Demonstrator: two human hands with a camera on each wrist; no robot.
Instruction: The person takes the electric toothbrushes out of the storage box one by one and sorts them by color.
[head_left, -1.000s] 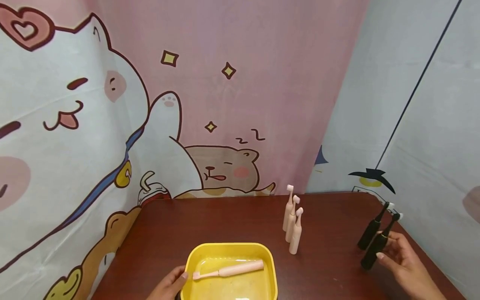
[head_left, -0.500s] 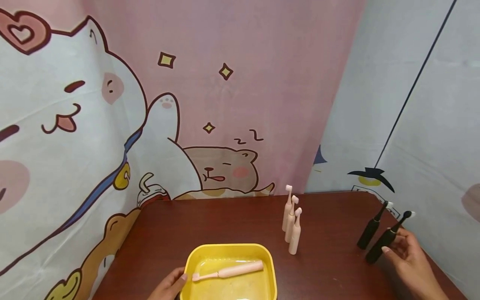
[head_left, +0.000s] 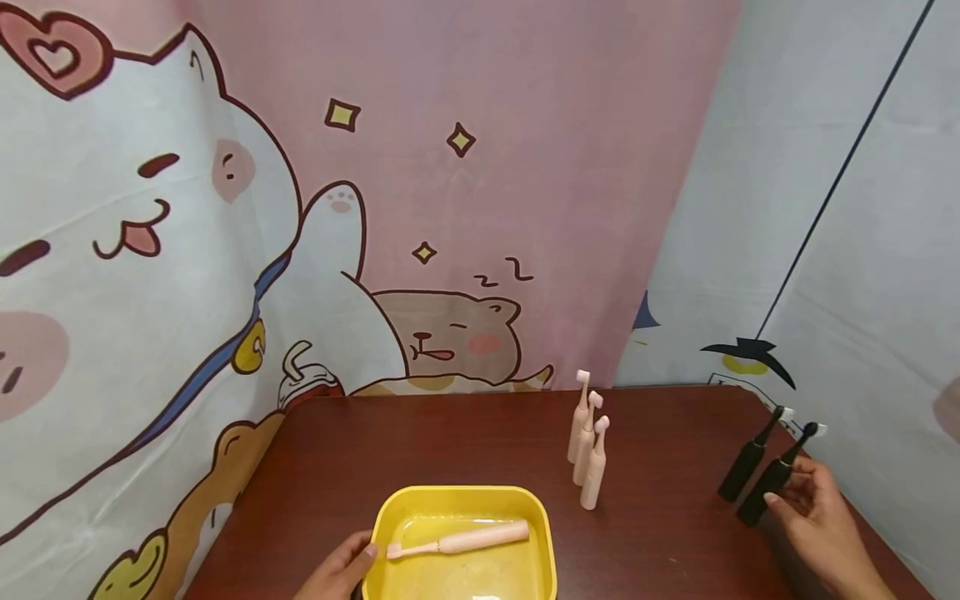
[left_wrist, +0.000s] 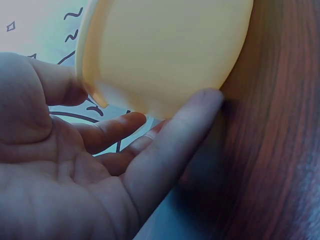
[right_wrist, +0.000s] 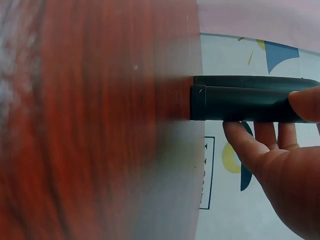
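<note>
My right hand [head_left: 821,517] grips the handle of a black electric toothbrush [head_left: 765,496] between thumb and fingers at the table's right side. This toothbrush stands upright, its base at the tabletop in the right wrist view. Close behind it is a second black electric toothbrush [head_left: 741,473], also upright, mostly covered in the right wrist view. At the front, my left hand [head_left: 341,568] holds the left side of a yellow tray [head_left: 461,493], thumb and fingers against its wall [left_wrist: 170,55]. Inside the tray lies a pink electric toothbrush [head_left: 480,538], its head to the left.
Several objects share the dark red wooden table [head_left: 450,442]. Three pink electric toothbrushes [head_left: 592,479] stand upright in a row right of the tray. A curtain with cartoon animals [head_left: 457,342] hangs behind the table, and a pale one [head_left: 862,275] borders its right side.
The held black toothbrush has shifted slightly right and straightened beside the other black one, mostly in the first half second. My left hand and the tray stay in place.
</note>
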